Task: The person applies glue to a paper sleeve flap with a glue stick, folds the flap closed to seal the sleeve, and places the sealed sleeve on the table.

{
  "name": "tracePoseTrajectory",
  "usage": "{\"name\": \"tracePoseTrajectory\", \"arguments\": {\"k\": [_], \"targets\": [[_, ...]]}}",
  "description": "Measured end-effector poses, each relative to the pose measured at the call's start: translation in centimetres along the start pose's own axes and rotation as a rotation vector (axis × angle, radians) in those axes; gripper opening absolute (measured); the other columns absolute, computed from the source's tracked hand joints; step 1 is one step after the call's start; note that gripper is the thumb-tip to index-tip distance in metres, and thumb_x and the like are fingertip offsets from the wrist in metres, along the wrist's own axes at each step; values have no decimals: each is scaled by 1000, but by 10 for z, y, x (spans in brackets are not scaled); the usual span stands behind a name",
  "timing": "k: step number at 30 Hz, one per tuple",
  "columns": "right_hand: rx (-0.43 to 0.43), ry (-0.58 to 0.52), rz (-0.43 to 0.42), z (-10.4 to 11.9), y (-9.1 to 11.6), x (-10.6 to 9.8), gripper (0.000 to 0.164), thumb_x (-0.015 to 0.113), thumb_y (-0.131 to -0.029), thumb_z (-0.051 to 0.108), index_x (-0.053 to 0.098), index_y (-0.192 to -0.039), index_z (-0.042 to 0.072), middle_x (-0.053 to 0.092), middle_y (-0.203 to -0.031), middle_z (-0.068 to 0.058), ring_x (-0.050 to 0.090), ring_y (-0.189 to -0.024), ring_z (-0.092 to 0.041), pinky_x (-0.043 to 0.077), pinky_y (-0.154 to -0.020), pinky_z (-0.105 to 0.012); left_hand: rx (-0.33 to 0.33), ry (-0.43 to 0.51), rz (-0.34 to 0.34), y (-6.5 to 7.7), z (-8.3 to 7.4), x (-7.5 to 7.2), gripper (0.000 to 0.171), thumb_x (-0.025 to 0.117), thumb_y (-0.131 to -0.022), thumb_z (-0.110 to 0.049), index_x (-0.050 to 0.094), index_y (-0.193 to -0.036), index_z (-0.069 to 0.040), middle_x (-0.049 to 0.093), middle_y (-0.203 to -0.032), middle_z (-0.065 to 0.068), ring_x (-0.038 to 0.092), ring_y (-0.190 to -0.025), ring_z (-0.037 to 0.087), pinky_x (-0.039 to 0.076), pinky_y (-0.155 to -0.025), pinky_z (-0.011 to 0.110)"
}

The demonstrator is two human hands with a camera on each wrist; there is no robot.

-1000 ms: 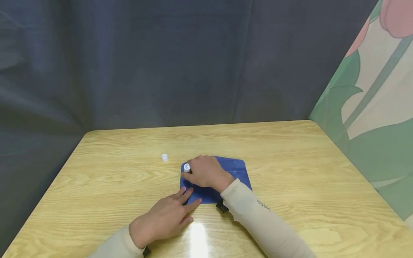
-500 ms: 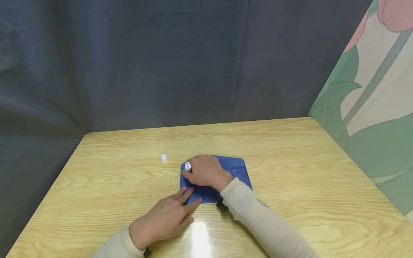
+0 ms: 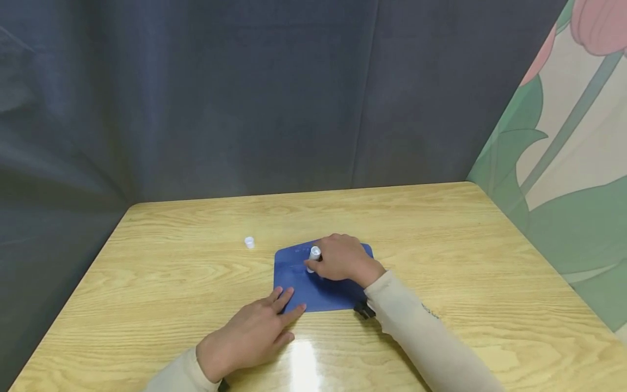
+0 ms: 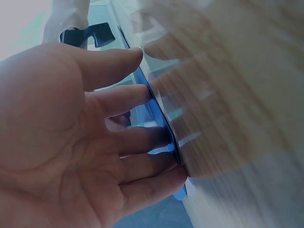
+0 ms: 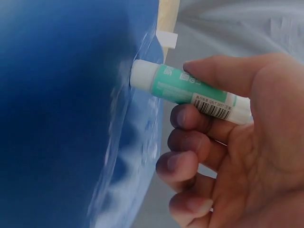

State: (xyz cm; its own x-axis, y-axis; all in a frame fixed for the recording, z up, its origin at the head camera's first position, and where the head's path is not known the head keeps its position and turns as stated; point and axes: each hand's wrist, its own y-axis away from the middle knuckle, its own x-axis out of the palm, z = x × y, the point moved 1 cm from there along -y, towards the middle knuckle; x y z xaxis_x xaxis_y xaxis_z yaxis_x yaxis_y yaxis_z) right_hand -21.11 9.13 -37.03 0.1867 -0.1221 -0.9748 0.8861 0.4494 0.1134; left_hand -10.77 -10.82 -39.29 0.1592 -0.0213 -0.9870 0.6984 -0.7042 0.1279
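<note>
You were probably gluing the blue envelope (image 3: 320, 296).
Your right hand (image 3: 345, 258) gripped a glue stick (image 5: 176, 85) mid-frame; your straight-fingered left hand (image 3: 253, 333) likely had to press.

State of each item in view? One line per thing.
Glue stick: uncapped, gripped, white end toward the blue sheet
White cap: off the stick, on the table
Blue sheet: lying on the table, glossy streaks on it
Left hand: fingers extended, fingertips at the sheet's edge
Right hand: holding the glue stick
</note>
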Motion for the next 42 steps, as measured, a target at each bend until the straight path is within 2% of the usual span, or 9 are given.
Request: {"name": "tracePoseTrajectory", "arguments": {"k": [10, 19, 27, 35, 39, 42], "targets": [[21, -17, -29, -49, 30, -5, 39, 64, -93, 45, 53, -67, 19, 51, -61, 3, 47, -55, -14, 34, -49, -28, 8, -3, -8, 0, 1, -1, 50, 55, -101, -34, 50, -148, -17, 44, -151, 24, 48, -137, 40, 48, -108, 43], [99, -23, -43, -87, 57, -14, 35, 65, -93, 43, 56, -69, 19, 52, -63, 3, 48, -58, -14, 34, -50, -27, 9, 6, -9, 1, 0, -1, 50, 55, -101, -34, 49, -148, -17, 42, -152, 24, 47, -137, 41, 47, -109, 44], [106, 3, -46, -96, 63, -15, 38, 63, -93, 43, 52, -66, 19, 49, -61, 2, 47, -57, -14, 33, -50, -28, 8, 16, -1, 2, 0, -1, 51, 55, -102, -34, 48, -149, -17, 42, -153, 24, 46, -138, 40, 47, -109, 44], [122, -29, -27, -98, 65, -21, 36, 61, -94, 45, 57, -69, 20, 51, -63, 2, 49, -59, -15, 34, -52, -29, -2, 33, 9, 2, 0, -1, 51, 54, -102, -35, 47, -150, -19, 41, -154, 22, 45, -140, 40, 46, -109, 44], [123, -102, -85, -98, 70, -26, 37, 61, -95, 46, 58, -69, 19, 50, -61, 3, 46, -56, -14, 34, -52, -28, 1, 30, 8, 1, 1, 0, 51, 54, -102, -35, 47, -150, -19, 41, -154, 22, 45, -139, 40, 46, -110, 44], [85, -154, -156, -94, 73, -25, 37, 63, -94, 45, 56, -69, 20, 47, -59, 5, 43, -53, -11, 33, -51, -27, 3, 26, 6, 1, 1, -1, 51, 54, -102, -35, 47, -149, -18, 41, -153, 23, 45, -139, 40, 46, -109, 44]]}}
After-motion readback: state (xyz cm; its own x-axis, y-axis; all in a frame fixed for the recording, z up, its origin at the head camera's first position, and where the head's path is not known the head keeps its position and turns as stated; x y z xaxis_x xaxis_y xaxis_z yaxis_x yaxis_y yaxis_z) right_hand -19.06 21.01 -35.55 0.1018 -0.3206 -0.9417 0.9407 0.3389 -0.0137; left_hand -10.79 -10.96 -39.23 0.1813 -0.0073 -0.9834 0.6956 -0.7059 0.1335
